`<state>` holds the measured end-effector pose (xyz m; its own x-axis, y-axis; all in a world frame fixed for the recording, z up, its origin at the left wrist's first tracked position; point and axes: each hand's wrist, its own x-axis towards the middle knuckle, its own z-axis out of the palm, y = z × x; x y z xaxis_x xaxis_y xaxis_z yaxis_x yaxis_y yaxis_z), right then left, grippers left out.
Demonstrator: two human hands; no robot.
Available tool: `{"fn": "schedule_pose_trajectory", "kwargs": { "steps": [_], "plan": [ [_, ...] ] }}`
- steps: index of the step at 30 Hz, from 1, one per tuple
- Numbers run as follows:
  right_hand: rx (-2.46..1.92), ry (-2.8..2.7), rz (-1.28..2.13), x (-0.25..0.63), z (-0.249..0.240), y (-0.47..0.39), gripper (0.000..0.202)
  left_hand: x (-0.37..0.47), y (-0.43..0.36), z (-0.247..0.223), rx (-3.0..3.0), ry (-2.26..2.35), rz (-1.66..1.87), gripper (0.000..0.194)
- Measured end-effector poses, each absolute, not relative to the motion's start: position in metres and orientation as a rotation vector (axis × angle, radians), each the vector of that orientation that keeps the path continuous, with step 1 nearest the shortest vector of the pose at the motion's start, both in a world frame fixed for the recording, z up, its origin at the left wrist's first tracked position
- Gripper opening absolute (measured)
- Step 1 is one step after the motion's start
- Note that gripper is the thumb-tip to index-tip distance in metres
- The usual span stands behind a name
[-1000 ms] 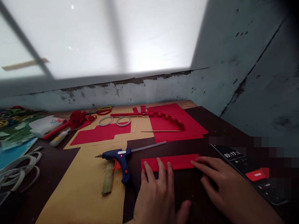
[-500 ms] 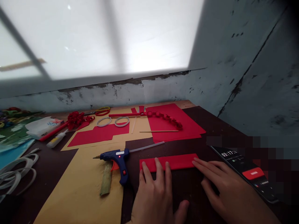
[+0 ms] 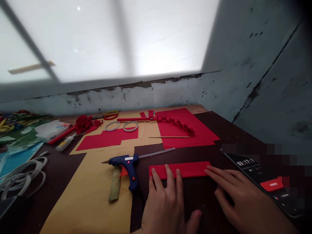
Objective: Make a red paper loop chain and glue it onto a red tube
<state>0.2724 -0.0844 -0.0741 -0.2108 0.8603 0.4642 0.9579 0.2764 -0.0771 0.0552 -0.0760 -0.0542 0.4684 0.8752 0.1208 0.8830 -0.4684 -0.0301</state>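
Observation:
A flat red paper strip (image 3: 190, 170) lies on the dark brown table in front of me. My left hand (image 3: 164, 201) rests with spread fingers, their tips on the strip's left half. At the strip's right end, the fingertips of my right hand (image 3: 237, 191) press on the paper; its fingers are stretched out, the thumb apart. To the left of the strip a blue glue gun (image 3: 129, 167) with a clear glue stick in its back lies across a short piece of bamboo (image 3: 114, 187).
Right of my right hand is a phone (image 3: 258, 175). Farther back lie red sheets (image 3: 202, 130), a red paper chain (image 3: 175, 121), a thin stick (image 3: 169, 137), two rings (image 3: 130, 126) and scissors (image 3: 110, 114). A glue bottle (image 3: 65, 143) and coiled cable (image 3: 24, 172) are at left.
The whole view has shifted slightly, so things on the table appear a little farther right. Both hands keep their places on the red strip.

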Motion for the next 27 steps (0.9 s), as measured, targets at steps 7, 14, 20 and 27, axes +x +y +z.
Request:
{"fn": "schedule_pose_trajectory", "kwargs": {
  "steps": [7,14,20,27],
  "plan": [
    [-1.653,-2.131,-0.342,0.275,-0.078,-0.084,0.039,0.06,-0.079,-0.054,-2.558,-1.6,-0.129,0.089],
    [-1.649,-2.149,-0.359,0.275,-0.078,-0.084,0.04,0.06,-0.078,-0.057,-2.56,-1.598,-0.097,0.09],
    [-1.555,-2.299,-0.443,0.273,-0.069,-0.085,0.052,0.057,-0.074,-0.055,-2.62,-1.52,-0.088,0.092],
    [-1.502,-2.368,-0.544,0.258,-0.046,-0.076,0.041,0.055,-0.071,-0.043,-2.704,-1.514,0.017,0.093]
  ]
}}
